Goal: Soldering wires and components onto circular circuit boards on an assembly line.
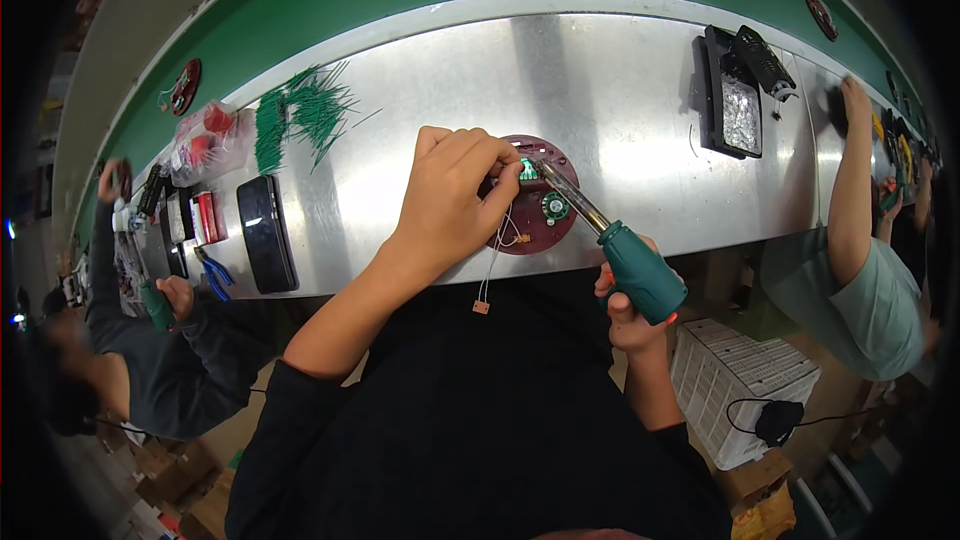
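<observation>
A round dark-red housing lies near the table's front edge. On it sit a small green circuit board and a round green-and-silver part. My left hand leans over its left side, thumb and fingers pinched at the board; what they grip is too small to tell. My right hand is wrapped around the dark green handle of a soldering iron, whose tip reaches the board. Thin pale wires run from the housing to a small brown connector hanging over the table edge.
Cut green wires, a plastic bag with red parts, a black phone and blue pliers lie left. A black tray with a black stand is right. Co-workers flank me; a white crate stands below.
</observation>
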A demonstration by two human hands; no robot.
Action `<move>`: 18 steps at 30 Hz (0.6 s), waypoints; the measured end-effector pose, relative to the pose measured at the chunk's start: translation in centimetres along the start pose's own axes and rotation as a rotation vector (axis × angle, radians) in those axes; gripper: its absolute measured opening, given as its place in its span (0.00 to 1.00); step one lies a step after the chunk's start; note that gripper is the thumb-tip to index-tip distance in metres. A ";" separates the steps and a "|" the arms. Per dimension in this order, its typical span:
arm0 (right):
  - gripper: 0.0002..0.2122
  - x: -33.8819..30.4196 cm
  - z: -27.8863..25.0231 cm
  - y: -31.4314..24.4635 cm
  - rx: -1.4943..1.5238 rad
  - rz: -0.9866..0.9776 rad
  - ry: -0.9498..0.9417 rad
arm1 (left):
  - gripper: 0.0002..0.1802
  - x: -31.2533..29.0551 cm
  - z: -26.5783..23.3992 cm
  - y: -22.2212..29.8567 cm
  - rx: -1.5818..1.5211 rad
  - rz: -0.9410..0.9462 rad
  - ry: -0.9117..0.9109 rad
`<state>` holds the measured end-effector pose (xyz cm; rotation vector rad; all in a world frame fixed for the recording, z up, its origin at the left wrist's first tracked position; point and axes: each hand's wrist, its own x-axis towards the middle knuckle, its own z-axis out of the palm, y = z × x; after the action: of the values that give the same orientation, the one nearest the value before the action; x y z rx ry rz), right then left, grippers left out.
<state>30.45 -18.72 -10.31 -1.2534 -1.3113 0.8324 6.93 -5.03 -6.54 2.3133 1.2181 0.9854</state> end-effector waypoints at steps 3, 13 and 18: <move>0.27 0.0 -0.3 -0.2 -0.048 -0.014 -0.014 | 0.05 0.0 0.2 0.2 -0.009 -0.011 0.010; 0.26 0.6 -0.5 -0.7 -0.127 -0.043 -0.055 | 0.04 0.4 0.1 0.3 -0.003 -0.030 -0.010; 0.30 0.0 0.2 -1.3 0.125 0.149 0.058 | 0.04 0.6 -0.2 0.2 -0.001 -0.038 -0.033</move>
<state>29.98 -18.92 -9.05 -1.2771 -1.1125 0.9615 7.07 -4.68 -6.04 2.2879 1.2435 0.9313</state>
